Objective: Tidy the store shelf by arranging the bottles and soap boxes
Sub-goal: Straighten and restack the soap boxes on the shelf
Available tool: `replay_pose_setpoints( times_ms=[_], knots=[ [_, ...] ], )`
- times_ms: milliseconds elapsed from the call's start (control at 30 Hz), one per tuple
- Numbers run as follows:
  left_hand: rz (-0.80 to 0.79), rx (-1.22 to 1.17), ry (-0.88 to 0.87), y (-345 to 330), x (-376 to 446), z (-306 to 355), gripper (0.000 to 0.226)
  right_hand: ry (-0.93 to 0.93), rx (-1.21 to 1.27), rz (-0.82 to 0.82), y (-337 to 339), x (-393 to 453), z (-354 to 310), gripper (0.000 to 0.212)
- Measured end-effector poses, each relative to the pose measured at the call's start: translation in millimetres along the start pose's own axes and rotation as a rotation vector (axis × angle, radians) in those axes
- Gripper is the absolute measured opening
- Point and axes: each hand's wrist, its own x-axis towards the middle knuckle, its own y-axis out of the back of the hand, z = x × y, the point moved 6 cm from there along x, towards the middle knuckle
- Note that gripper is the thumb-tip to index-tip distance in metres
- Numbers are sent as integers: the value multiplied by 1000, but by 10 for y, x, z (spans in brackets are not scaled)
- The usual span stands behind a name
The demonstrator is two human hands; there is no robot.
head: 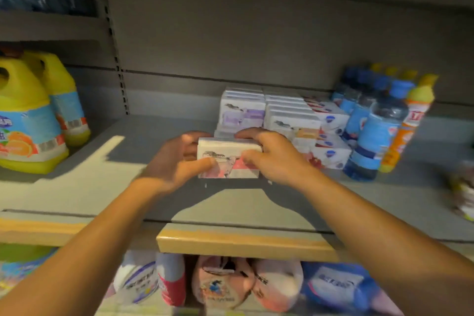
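Nearest the camera, two bare forearms reach forward over the tan front edge of the shelf (243, 244), with blurred pink and blue packages (225, 282) on the level below. The left hand (177, 159) and right hand (272, 156) grasp one soap box (228, 159) between them, the left at its left end and the right at its right end. Each hand's fingers are curled over the top of the box and each thumb presses on its printed front face. The box sits upright near the middle of the shelf; whether it rests on the shelf or is held just above cannot be told. Just behind it and to the right stand stacked rows of soap boxes (269, 113), with a few white and red ones (331, 136) further right. Beside those, at the far right, stands a cluster of blue bottles (372, 131) and an orange bottle with a yellow cap (407, 133). On the far left stand two yellow jugs (28, 115).
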Motion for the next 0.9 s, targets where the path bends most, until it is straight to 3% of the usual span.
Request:
replay_pose_setpoints(
  times_ms=[200, 333, 467, 600, 733, 900],
  knots=[
    [38, -217, 123, -493, -102, -28, 18, -80, 443, 213, 81, -439, 493, 29],
    [46, -436, 327, -708, -183, -131, 17, -148, 707, 195, -59, -609, 675, 44],
    [57, -478, 366, -694, -211, -167, 22, -67, 728, 53, -139, -672, 716, 69],
    [61, -537, 361, -656, -220, -152, 26, -84, 727, 91, -140, -667, 758, 56],
    [54, -583, 367, -653, -221, -135, 48, -210, 817, 147, -184, -609, 875, 34],
    [53, -553, 381, -646, -226, -151, 57, -293, 764, 142, -195, -539, 943, 43]
  ],
)
